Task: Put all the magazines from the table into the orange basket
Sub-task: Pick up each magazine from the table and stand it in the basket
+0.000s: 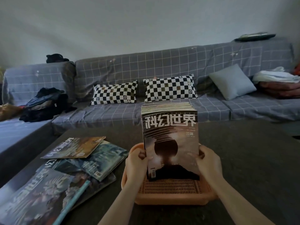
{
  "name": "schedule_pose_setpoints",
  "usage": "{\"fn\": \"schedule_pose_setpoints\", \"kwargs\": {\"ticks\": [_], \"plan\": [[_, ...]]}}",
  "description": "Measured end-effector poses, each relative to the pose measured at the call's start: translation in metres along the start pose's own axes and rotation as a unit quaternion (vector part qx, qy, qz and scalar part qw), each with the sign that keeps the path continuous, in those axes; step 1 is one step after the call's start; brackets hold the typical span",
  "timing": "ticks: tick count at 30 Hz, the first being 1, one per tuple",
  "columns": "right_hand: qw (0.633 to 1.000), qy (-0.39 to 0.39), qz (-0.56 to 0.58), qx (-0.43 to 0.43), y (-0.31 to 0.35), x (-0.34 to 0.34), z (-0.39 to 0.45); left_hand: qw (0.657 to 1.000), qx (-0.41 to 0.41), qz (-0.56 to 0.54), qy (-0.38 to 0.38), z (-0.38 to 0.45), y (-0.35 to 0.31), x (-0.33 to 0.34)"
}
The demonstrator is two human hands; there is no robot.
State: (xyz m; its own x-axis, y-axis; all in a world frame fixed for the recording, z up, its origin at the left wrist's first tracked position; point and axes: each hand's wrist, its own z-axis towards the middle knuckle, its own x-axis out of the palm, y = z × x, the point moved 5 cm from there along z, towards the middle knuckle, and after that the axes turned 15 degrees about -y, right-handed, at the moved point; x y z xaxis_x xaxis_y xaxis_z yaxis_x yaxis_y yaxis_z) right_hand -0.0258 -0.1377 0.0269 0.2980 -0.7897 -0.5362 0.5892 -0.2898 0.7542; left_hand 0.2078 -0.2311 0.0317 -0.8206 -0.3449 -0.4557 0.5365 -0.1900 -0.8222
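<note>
The head view looked down over a dark table [243, 159] toward a grey checked sofa [146, 65] that filled the upper half of the frame. Just below the centre of the frame an orange basket [175, 187] sat on the table, and a thick stack of magazines [170, 137] stood upright in it, bottom edge down on the perforated floor, the front cover showing large white characters over a dark sphere. The left hand [136, 164] gripped the stack's left edge, fingers [141, 154] curled round onto the cover. The right hand [208, 163] gripped the right edge in the same way, its fingers wrapped against the cover's side. Both forearms ran in from the bottom of the frame.

At the lower left of the frame, beside the basket, several loose magazines [65, 174] lay flat on the table, overlapping one another in an untidy spread; the uppermost, with an orange-brown cover [74, 147], lay nearest the sofa.

On the sofa seat two black-and-white checkered pillows [142, 91] leaned against the back, a plain grey cushion [232, 82] stood to their right, dark clothes [45, 104] were heaped at the left, and folded laundry [277, 82] lay at the far right.
</note>
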Motion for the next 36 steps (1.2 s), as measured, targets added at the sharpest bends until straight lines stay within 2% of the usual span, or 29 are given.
{"fn": "schedule_pose_setpoints", "kwargs": {"ticks": [7,16,21,36], "plan": [[0.999,-0.007,-0.007,-0.037,-0.001,0.005,-0.003,0.999,-0.01,0.021,-0.029,-0.004,0.001,-0.001],[0.999,-0.032,0.011,-0.022,-0.003,0.007,-0.005,0.999,-0.008,0.014,-0.028,-0.008,0.005,-0.003],[0.993,-0.05,-0.076,-0.082,0.0,0.007,-0.005,0.999,0.011,0.024,-0.02,-0.01,0.003,-0.002],[0.995,-0.018,-0.065,-0.076,0.003,0.005,-0.002,0.999,-0.021,-0.031,0.012,-0.008,0.004,-0.003]]}}
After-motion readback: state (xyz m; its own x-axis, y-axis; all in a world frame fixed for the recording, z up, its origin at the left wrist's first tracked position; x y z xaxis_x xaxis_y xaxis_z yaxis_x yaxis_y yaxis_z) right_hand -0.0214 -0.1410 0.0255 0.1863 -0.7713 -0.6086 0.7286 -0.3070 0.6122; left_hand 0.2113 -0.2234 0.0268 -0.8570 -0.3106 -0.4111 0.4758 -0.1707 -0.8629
